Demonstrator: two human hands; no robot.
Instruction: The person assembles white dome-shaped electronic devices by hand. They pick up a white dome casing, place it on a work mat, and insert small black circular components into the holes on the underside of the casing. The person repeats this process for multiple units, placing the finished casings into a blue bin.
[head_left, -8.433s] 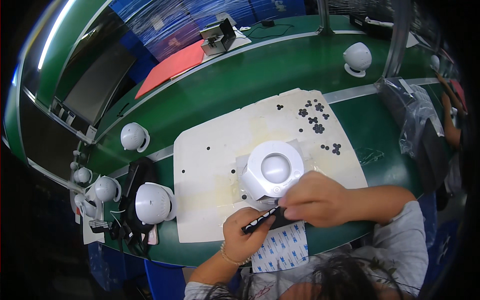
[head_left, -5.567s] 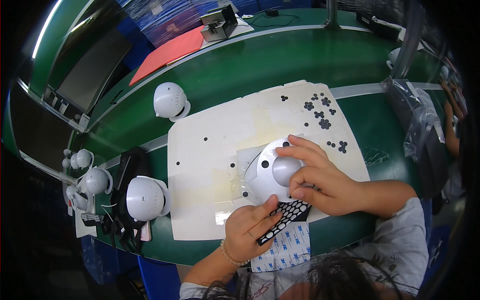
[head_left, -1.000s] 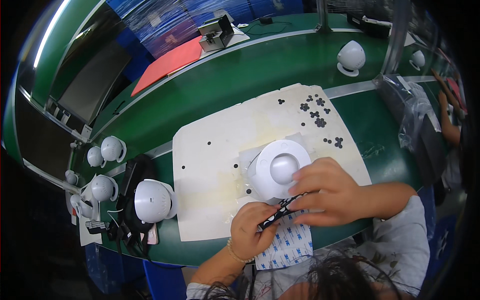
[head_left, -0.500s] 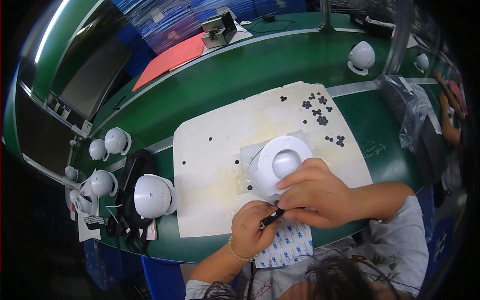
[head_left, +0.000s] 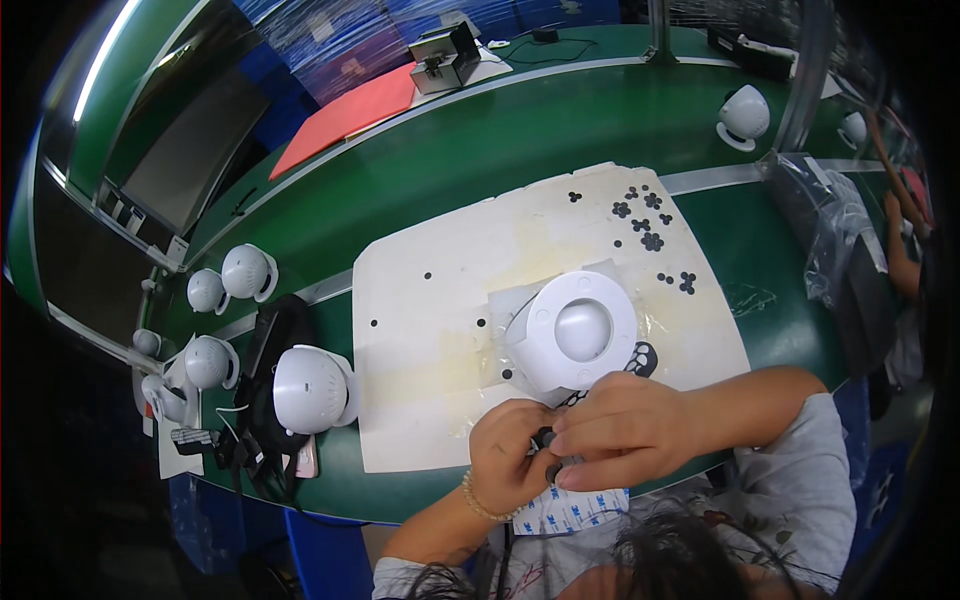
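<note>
A white rounded device (head_left: 540, 345) lies on a plastic bag on the cream board, its flat ring-shaped base (head_left: 622, 325) facing up. Just below it my two hands meet. My left hand (head_left: 508, 445), with a beaded bracelet at the wrist, is closed on small black pads (head_left: 543, 437). The fingers of my right hand (head_left: 628, 425) are pinched together against the same pads; whether they grip one is hidden. Beneath the hands is a white sheet with blue print (head_left: 580, 512). Black cut-out pieces (head_left: 641, 360) show beside the ring, partly covered by my right hand.
Loose black dots and clusters (head_left: 651, 242) lie on the cream board (head_left: 430, 400). White devices (head_left: 310, 390) stand at the left beside black cables (head_left: 245, 455); another (head_left: 744, 115) stands far right. A dark box with plastic wrap (head_left: 830, 240) sits at the right edge, near another person's arm.
My right hand has moved down off the ring, which now shows whole. Black pieces beside it have come into sight. The whole view has shifted slightly.
</note>
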